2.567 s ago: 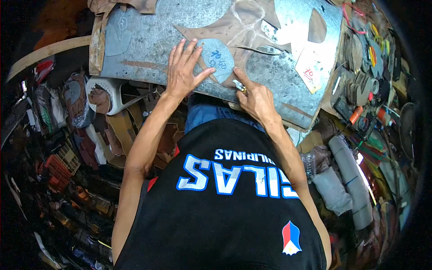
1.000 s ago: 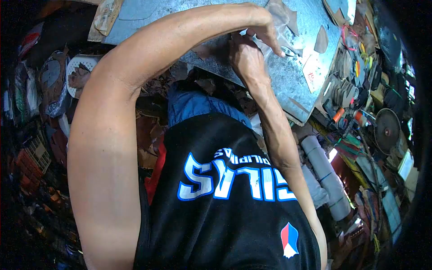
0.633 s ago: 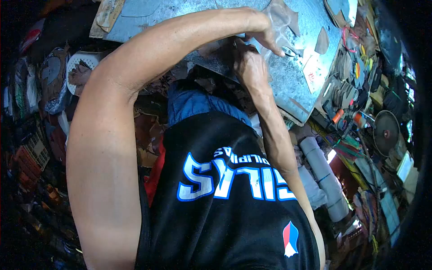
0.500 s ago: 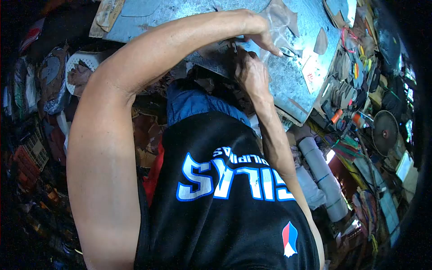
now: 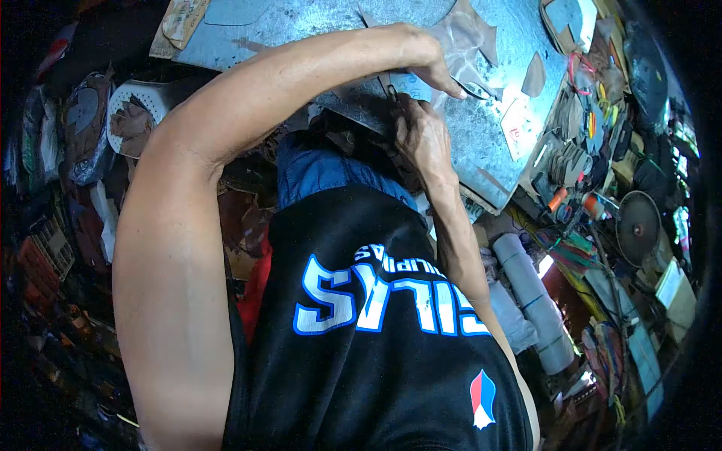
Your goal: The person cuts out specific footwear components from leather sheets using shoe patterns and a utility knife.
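My left hand (image 5: pixel 438 71) reaches over the metal-topped table (image 5: pixel 316 34), bent at the wrist, one digit stretched out. Its other fingers are mostly hidden. Beside that fingertip lies a dark, thin curved object (image 5: pixel 478 90) whose kind I cannot make out. Below it, my right hand (image 5: pixel 423 128) is closed at the table's near edge. A slim tool with a small metallic end (image 5: pixel 391 93) pokes out from its fingers. Between the hands shows a light blue patch with faint writing (image 5: pixel 414 86), next to brownish sheet material (image 5: pixel 365 92).
Dark cut pieces (image 5: pixel 535 74) and a paper with red marks (image 5: pixel 517 129) lie on the table. Orange thread spools (image 5: pixel 557 200), stacked cut pieces (image 5: pixel 569 164) and a fan (image 5: pixel 639 228) stand right. A white perforated seat (image 5: pixel 120 113) is left; a white roll (image 5: pixel 532 301) is lower right.
The view has shifted slightly. My left hand has moved a little down, showing more of the light blue patch. My right hand stays closed near the same spot.
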A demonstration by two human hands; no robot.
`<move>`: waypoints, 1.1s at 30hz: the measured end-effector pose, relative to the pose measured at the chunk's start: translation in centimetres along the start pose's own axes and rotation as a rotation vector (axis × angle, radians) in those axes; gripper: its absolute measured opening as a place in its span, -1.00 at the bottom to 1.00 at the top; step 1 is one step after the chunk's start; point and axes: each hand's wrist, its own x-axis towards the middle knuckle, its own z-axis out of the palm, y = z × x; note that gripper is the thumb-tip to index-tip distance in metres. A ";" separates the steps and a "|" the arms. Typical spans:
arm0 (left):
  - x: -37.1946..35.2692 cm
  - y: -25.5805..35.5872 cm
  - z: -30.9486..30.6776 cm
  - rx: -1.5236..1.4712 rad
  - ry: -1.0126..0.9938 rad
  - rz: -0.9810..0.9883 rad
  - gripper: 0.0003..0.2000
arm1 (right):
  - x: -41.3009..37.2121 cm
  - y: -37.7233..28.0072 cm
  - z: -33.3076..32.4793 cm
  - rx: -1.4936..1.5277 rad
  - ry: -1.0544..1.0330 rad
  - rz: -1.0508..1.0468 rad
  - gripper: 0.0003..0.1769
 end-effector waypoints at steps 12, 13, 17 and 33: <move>1.6 -0.4 5.7 0.493 0.512 0.096 -0.60 | -0.5 1.0 -0.8 -0.031 -0.085 0.043 -0.72; 1.1 0.0 5.8 0.523 0.518 0.073 -0.58 | -0.9 1.3 -0.7 -0.033 -0.059 -0.003 -0.71; 0.6 0.1 6.0 0.565 0.553 0.066 -0.55 | -2.3 1.9 -1.3 0.010 -0.021 -0.038 -0.71; -1.5 0.2 10.2 0.442 0.762 -0.070 -0.70 | 1.6 5.3 -7.3 0.269 0.171 -0.076 -0.72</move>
